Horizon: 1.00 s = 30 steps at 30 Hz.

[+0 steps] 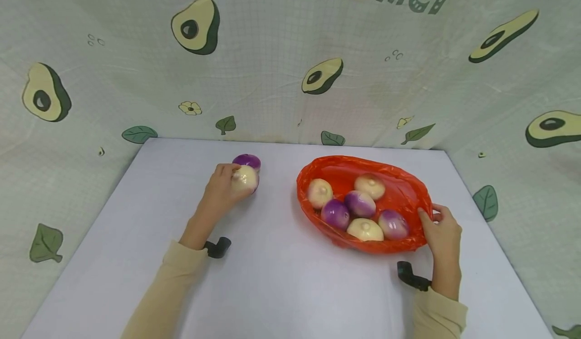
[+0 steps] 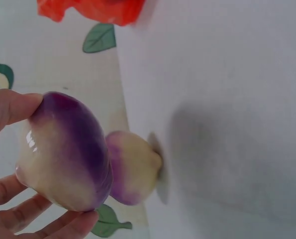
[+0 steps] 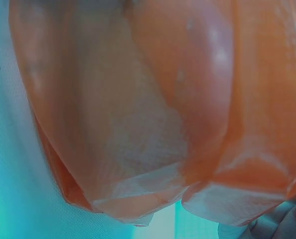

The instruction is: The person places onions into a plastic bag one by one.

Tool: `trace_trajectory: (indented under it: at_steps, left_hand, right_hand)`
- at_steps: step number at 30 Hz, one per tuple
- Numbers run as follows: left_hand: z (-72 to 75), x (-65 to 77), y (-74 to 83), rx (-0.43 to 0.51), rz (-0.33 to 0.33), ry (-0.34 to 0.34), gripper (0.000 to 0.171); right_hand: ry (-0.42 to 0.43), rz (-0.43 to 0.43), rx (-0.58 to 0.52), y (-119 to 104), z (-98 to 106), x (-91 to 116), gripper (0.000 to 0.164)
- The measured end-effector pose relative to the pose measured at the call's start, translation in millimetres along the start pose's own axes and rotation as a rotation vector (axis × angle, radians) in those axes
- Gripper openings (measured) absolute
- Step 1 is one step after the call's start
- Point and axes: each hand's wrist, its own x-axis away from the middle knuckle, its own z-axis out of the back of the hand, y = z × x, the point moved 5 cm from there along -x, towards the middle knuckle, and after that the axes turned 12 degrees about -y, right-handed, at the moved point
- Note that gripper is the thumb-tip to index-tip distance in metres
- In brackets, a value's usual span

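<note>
My left hand [image 1: 221,187] grips a white-and-purple turnip [image 1: 245,178] between thumb and fingers. In the left wrist view this turnip [image 2: 68,149] is held up off the table, its shadow falling apart from it. Right behind it a second turnip [image 1: 247,161] rests on the table, purple side up. My right hand [image 1: 444,232] pinches the right rim of an open red plastic bag [image 1: 406,175]. Several turnips lie inside the bag, among them a purple one [image 1: 335,214] and a pale one [image 1: 365,229]. The bag's thin wall [image 3: 138,124] fills most of the right wrist view.
The white table [image 1: 272,288] stands against a light cloth [image 1: 272,41] printed with avocados and leaves, which hangs behind it and at both sides. Black straps with small camera mounts [image 1: 219,247] sit on both wrists.
</note>
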Motion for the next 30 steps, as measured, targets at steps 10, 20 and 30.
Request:
trace_trajectory:
  at_steps: [10, 20, 30]
  left_hand:
    - [-1.8, 6.1, 31.6, 0.014, -0.082, 0.004, 0.061]
    - [-8.8, 9.4, 64.9, 0.029, -0.174, -0.002, 0.061]
    - [-23.9, 8.1, 93.7, 0.062, -0.321, 0.017, 0.058]
  right_hand:
    - [-0.007, -0.002, -0.006, -1, 0, 0, 0.068]
    - [-0.009, 0.001, -0.005, 0, 1, 1, 0.068]
    - [-0.011, -0.011, -0.016, -1, 0, 1, 0.068]
